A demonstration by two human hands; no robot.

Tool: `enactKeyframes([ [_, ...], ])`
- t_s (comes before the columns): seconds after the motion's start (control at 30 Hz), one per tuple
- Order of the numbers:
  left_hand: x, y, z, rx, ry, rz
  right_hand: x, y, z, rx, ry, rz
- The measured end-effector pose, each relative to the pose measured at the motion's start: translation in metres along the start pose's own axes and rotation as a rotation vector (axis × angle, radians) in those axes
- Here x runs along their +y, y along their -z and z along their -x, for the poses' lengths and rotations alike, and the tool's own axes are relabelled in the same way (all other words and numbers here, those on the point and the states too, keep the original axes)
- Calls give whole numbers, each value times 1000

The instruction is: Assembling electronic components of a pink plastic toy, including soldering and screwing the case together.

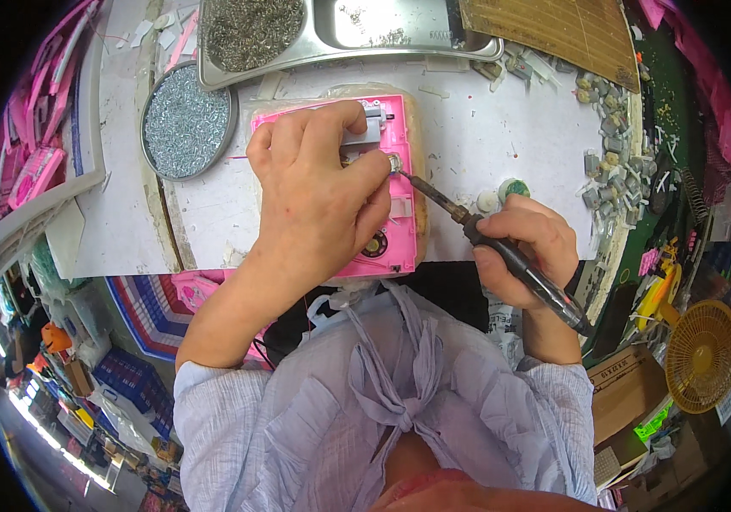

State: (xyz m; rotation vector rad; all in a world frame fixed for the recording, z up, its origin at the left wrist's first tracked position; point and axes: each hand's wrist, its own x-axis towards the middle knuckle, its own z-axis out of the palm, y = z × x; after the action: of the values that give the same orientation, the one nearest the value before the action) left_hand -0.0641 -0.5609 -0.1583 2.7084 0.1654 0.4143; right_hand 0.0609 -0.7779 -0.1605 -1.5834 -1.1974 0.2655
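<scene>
A pink plastic casing (397, 243) lies on a pale pad (421, 162) in front of me. My left hand (319, 175) rests over its left and middle part, fingers curled and thumb pressed inward; what they pinch is hidden. A grey part (367, 130) shows beside those fingertips. In my right hand (536, 247) is a soldering iron (515, 266) with a black handle, slanting down to the left. Its tip meets or nearly meets a small metal part (394, 163) in the casing, right by my left thumb. A dark round part (375, 245) sits lower in the casing.
A round dish of small screws (185, 122) stands at left. Behind is a steel tray (357, 47) holding springs (255, 30), partly beside cardboard (553, 34). Small grey motors (613, 162) are heaped at right. A small green-topped pot (513, 188) stands near my right hand.
</scene>
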Motion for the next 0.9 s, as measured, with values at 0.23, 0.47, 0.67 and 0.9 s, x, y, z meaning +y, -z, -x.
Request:
enactKeyframes([
  [0.23, 5, 3, -4, -39, -15, -29, 1, -1, -1, -22, -12, 13],
  [0.47, 7, 2, -5, -39, -8, -54, 4, -2, 0, -24, 30, 29],
  [0.67, 8, 1, -5, -42, -9, -64, 6, 2, 5, 30, 55, 6],
  [0.9, 10, 1, -6, -19, -14, -84, 5, 4, 4, 19, 62, 8],
])
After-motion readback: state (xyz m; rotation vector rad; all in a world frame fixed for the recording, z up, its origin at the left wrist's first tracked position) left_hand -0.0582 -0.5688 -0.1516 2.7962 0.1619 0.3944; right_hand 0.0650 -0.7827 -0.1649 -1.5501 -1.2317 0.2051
